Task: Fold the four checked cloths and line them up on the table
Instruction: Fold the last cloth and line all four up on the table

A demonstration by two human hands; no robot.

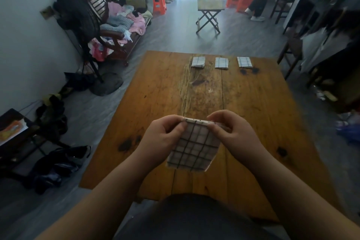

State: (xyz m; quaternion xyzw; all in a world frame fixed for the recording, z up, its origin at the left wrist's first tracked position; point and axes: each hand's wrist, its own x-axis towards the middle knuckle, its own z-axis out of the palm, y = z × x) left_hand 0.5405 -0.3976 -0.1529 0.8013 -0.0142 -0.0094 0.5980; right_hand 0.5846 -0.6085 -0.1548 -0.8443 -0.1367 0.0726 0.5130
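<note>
fan [78, 13] by wall | clothes-heaped bench [116, 31] behind | folding stool [210, 8] mid-floor | orange stool [158, 0]

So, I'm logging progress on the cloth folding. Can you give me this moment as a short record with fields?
lined up: left folded cloth, middle folded cloth, right folded cloth, a spaced row by the far edge
surface: wooden table
in hand: fourth cloth, checked, partly folded, held up by its top edge over the near part
left hand: pinches the top left corner
right hand: pinches the top right corner
left to do: fourth cloth not yet in the row
</note>
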